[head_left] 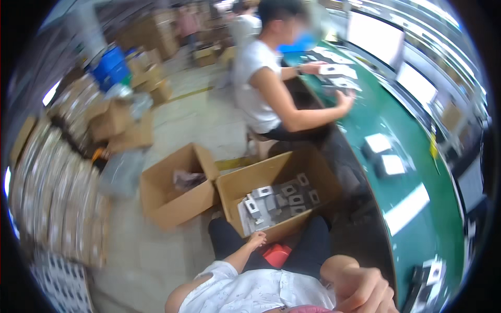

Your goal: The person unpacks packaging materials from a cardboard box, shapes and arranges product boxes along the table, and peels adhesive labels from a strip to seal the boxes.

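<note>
Where the carton [255, 174] gapes, units [267, 201] look grey-white.

We see several grey-and-white pieces [252, 206] lying at mixed angles inside an open brown cardboard box [250, 177]; black-and-white pieces [432, 272] lie near one end of our green worktop [438, 214].

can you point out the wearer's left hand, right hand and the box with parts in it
Left hand [257, 240]: head view, middle of the hand.
Right hand [364, 288]: head view, middle of the curled hand.
Box with parts [263, 174]: head view, inside of its far wall.
</note>
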Action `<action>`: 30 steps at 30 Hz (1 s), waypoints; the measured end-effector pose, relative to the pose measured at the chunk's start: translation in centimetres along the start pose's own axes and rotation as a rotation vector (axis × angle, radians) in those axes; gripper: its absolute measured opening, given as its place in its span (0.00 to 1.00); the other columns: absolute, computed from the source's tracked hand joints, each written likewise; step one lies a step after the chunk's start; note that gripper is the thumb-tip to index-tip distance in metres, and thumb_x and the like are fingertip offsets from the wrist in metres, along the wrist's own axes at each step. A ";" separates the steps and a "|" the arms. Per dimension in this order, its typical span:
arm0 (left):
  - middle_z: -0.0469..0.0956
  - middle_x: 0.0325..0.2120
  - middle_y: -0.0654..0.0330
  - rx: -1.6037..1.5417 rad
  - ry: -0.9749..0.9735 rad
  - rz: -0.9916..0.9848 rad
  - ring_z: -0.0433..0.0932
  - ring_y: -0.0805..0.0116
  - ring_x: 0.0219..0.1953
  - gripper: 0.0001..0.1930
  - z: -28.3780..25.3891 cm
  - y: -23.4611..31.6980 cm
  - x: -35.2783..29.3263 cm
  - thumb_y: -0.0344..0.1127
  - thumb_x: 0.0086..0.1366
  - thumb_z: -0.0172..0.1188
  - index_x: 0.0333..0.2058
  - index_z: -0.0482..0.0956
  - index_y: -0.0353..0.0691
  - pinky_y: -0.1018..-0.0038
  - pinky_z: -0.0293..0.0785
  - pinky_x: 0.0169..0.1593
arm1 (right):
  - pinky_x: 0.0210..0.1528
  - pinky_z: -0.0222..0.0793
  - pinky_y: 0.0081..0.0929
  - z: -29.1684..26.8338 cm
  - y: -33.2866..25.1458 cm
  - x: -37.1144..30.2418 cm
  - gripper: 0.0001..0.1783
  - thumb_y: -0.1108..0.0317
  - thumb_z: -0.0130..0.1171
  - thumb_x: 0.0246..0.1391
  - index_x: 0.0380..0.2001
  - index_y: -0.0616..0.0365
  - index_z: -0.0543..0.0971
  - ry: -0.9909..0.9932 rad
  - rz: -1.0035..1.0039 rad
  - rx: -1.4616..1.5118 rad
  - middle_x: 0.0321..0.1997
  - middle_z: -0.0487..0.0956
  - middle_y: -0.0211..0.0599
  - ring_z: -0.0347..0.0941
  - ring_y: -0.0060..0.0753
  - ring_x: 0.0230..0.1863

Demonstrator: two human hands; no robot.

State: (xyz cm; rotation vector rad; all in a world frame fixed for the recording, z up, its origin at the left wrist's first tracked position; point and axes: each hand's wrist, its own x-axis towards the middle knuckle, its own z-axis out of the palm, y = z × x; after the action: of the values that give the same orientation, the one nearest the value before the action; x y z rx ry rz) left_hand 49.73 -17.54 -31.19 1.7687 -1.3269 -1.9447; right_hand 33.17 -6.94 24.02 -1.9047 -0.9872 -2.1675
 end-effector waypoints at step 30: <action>0.75 0.47 0.49 -0.226 0.109 -0.141 0.76 0.56 0.48 0.22 -3.4 -4.1 1.9 0.45 0.68 0.46 0.57 0.65 0.42 0.58 0.71 0.50 | 0.29 0.71 0.27 -21.7 -50.4 6.5 0.28 0.41 0.47 0.56 0.44 0.53 0.76 1.111 0.460 -1.965 0.29 0.79 0.32 0.71 0.27 0.25</action>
State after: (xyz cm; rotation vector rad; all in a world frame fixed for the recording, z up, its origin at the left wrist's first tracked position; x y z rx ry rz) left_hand 53.88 -18.01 -35.03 1.8688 -0.9301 -1.9484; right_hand -10.43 23.68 9.51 -0.1292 2.0036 -2.9094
